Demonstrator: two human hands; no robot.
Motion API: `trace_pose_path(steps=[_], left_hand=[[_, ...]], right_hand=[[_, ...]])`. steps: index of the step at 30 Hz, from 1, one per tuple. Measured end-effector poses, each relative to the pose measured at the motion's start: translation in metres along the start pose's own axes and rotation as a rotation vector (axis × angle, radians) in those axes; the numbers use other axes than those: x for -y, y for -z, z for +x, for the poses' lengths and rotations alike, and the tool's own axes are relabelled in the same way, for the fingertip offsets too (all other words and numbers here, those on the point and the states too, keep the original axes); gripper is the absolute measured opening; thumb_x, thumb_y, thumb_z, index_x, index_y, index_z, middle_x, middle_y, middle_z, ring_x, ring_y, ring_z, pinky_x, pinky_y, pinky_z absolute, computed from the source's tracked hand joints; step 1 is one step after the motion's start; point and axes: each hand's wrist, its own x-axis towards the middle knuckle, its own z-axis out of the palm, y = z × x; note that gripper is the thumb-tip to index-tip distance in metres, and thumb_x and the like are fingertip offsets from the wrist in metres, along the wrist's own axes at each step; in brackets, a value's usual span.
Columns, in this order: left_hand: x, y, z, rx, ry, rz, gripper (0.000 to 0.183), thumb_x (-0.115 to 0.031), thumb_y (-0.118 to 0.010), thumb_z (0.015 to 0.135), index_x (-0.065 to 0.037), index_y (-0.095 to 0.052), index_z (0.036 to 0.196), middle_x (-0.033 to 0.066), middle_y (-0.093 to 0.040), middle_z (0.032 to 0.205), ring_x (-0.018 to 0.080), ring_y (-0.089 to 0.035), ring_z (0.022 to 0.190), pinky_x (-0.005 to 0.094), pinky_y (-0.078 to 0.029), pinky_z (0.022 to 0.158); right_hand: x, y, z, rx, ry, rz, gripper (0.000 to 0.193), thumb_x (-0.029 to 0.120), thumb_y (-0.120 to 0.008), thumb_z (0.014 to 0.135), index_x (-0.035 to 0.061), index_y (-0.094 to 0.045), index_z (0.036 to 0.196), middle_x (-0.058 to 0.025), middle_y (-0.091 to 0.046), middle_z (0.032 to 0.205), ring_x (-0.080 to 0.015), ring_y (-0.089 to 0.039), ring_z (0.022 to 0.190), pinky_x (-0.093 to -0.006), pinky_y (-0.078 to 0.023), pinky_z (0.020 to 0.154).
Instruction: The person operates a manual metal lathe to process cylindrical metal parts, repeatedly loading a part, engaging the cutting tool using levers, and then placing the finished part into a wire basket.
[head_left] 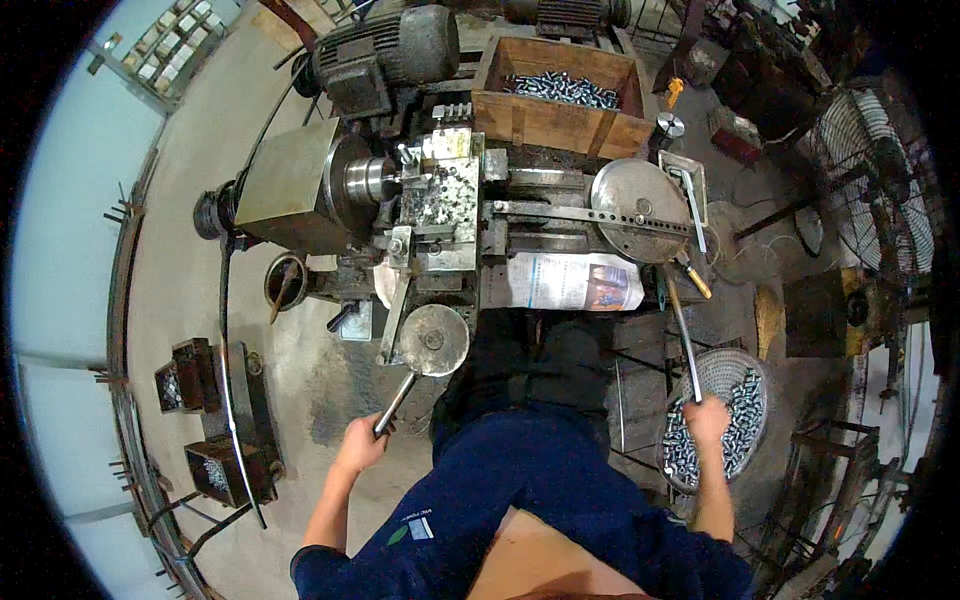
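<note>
The left lever rod (398,403) and right lever rod (685,335) are smooth, glossy metal. The left disc (433,340) and right disc (640,205), also metal, look duller and scuffed. The machine (440,203) is grimy, mottled metal, with one polished metal cylinder (370,180). At the machine's far edge, a rough, matt wooden box (560,123) holds shiny metal pieces (562,88); along its near edge lies thin paper (577,281).
</note>
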Motion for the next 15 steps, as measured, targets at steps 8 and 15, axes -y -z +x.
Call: trace_pose_path(steps=[8,15], left_hand=[[0.007,0.005,0.008,0.191,-0.026,-0.101,0.018,-0.012,-0.06,0.075,-0.004,-0.063,0.091,0.0131,-0.065,0.08,0.0268,-0.062,0.075,0.0341,-0.048,0.072],[0.04,0.047,0.064,0.124,0.042,-0.822,0.037,-0.028,-0.057,0.085,0.005,-0.058,0.103,0.0109,-0.065,0.089,0.0178,-0.06,0.082,0.0313,-0.047,0.075]], right_hand=[[-0.04,0.068,0.174,-0.036,-0.409,-0.262,0.034,0.029,-0.054,0.076,0.0122,-0.058,0.105,-0.0122,-0.057,0.113,-0.0294,-0.05,0.11,-0.0527,-0.034,0.091],[0.047,0.038,0.157,-0.501,-0.022,-0.065,0.081,0.029,-0.064,0.063,-0.0004,-0.034,0.132,-0.0178,-0.04,0.132,-0.0323,-0.032,0.127,-0.0456,-0.021,0.106]])
